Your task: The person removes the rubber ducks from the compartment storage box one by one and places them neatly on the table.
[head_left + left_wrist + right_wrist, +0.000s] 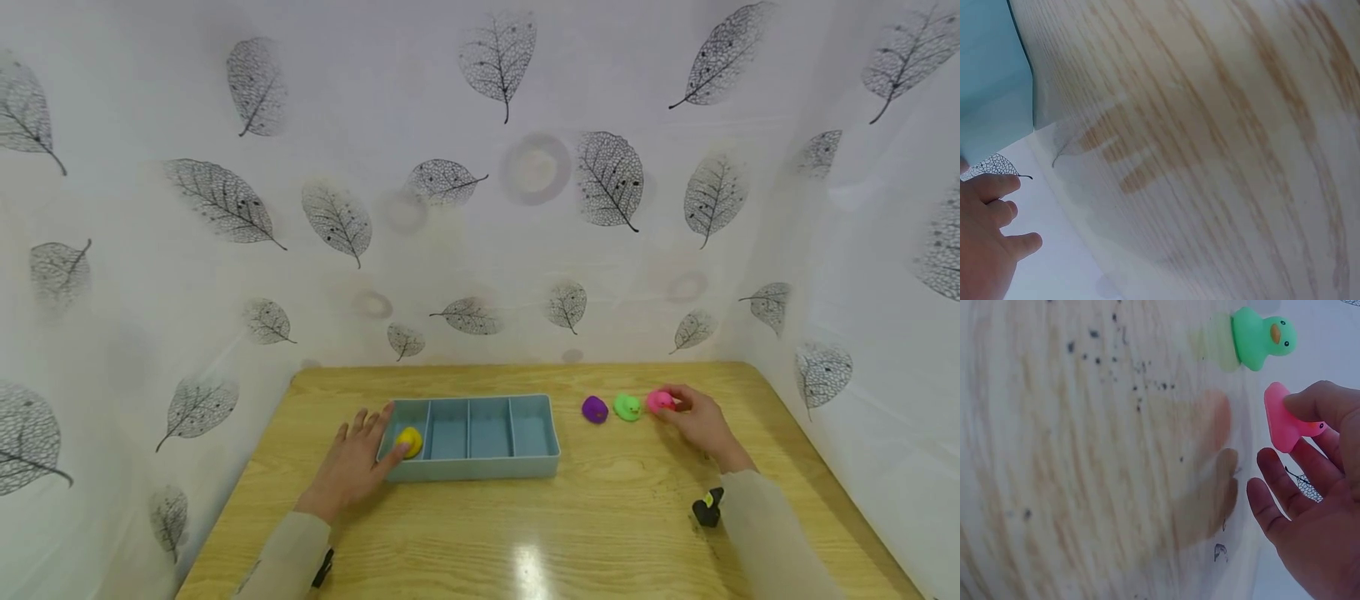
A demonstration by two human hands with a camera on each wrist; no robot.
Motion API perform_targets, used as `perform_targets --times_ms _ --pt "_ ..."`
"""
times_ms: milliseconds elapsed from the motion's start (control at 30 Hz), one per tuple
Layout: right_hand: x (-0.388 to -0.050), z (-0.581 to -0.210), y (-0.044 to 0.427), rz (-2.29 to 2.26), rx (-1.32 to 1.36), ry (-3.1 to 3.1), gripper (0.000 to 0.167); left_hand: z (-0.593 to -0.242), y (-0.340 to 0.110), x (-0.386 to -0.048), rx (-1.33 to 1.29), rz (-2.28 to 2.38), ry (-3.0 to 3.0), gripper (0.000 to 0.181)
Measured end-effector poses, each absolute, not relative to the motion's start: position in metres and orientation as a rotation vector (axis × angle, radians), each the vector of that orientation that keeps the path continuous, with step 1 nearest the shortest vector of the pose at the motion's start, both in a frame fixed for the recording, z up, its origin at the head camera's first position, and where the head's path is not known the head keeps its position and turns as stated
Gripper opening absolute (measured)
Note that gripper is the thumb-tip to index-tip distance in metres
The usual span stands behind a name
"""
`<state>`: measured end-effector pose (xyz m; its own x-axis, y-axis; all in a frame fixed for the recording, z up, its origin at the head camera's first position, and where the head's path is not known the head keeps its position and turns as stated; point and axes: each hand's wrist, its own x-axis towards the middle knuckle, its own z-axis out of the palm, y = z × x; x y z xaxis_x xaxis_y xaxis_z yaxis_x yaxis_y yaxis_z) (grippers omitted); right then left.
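Note:
A pale blue tray with several compartments lies on the table, and a yellow rubber duck sits in its leftmost one. My left hand rests at the tray's left end, fingers spread, thumb reaching over the front wall beside the duck. In the left wrist view, only some fingers of that hand and a tray corner show. On the right, my right hand pinches a pink rubber duck between thumb and fingers. Left of it stand a green rubber duck and a purple one.
The wooden table is glossy and carries dark specks on its right side. White sheeting printed with leaves rises behind and at both sides. Black devices are strapped at the wrists.

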<state>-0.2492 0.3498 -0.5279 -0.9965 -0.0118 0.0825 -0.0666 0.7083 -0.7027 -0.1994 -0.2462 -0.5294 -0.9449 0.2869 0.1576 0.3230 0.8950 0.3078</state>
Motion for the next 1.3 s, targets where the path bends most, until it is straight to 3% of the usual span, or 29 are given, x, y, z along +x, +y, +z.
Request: perform_targets --times_ms 1300 --pt "-0.263 -0.545 0.359 1.292 0.047 -2.867 0.052 -0.531 -0.246 -0.202 -0.471 -0.504 -2.955 0.080"
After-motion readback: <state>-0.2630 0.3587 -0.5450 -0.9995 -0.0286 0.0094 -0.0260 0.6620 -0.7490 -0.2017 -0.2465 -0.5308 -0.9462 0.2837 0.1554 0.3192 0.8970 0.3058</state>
